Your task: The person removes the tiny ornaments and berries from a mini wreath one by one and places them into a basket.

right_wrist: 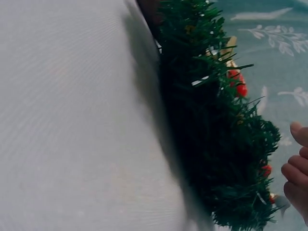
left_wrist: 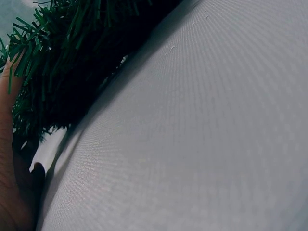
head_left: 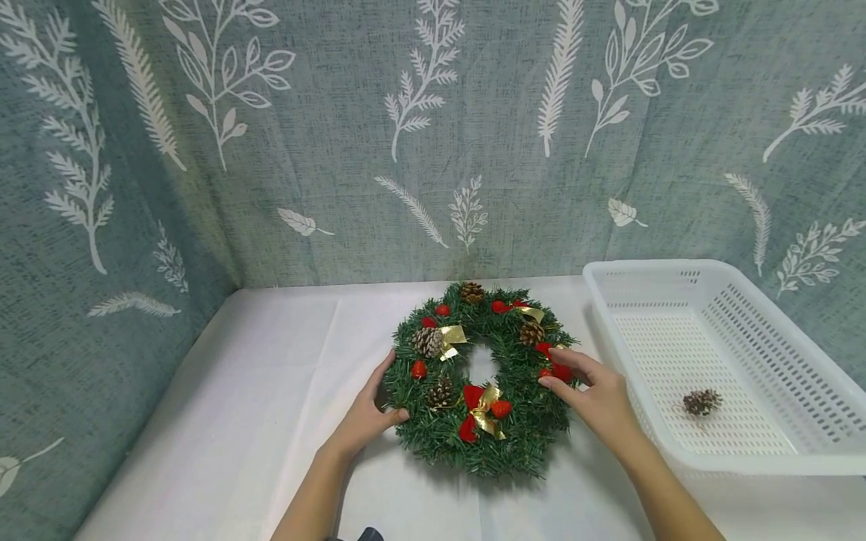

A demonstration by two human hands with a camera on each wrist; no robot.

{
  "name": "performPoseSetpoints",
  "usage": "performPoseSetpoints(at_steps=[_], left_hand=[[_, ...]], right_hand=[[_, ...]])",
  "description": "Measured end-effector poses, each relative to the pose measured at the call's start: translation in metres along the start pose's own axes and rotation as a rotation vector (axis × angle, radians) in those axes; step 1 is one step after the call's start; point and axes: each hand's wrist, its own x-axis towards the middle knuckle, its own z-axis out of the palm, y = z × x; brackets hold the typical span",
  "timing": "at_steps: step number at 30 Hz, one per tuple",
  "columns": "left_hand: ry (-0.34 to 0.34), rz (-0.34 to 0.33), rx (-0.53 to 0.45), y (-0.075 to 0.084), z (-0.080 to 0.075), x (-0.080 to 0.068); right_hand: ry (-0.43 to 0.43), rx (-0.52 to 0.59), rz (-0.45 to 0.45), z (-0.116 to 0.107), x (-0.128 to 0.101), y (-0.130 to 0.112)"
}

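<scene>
A green wreath (head_left: 483, 436) with pine cones, red berries and gold bows lies flat on the white tablecloth (head_left: 271, 391). My left hand (head_left: 379, 398) rests against the wreath's left rim (left_wrist: 57, 72), fingers fairly straight along the needles and thumb on the lower edge. On the wreath's right side (right_wrist: 216, 144), my right hand (head_left: 575, 383) has its fingers curled over the needles. Its thumb and forefinger pinch a red berry (head_left: 561, 372).
A white perforated basket (head_left: 744, 451) stands at the right of the table, with one loose pine cone (head_left: 700, 402) inside. A teal leaf-print curtain (head_left: 433, 135) closes off the back and left sides. Bare cloth stretches to the left of the wreath.
</scene>
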Motion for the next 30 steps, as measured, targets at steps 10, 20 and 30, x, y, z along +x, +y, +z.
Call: performPoseSetpoints(at_steps=[10,20,30], left_hand=[[-0.008,-0.017,-0.02,0.005,0.0,-0.002],[-0.011,-0.007,-0.021,0.002,0.0,-0.001],[-0.012,-0.004,-0.014,0.001,0.0,-0.001]], right_hand=[[-0.033,-0.048,0.024,0.004,0.0,0.01],[-0.09,-0.07,0.081,0.005,0.0,0.017],[-0.118,-0.066,0.077,0.008,0.001,0.021]])
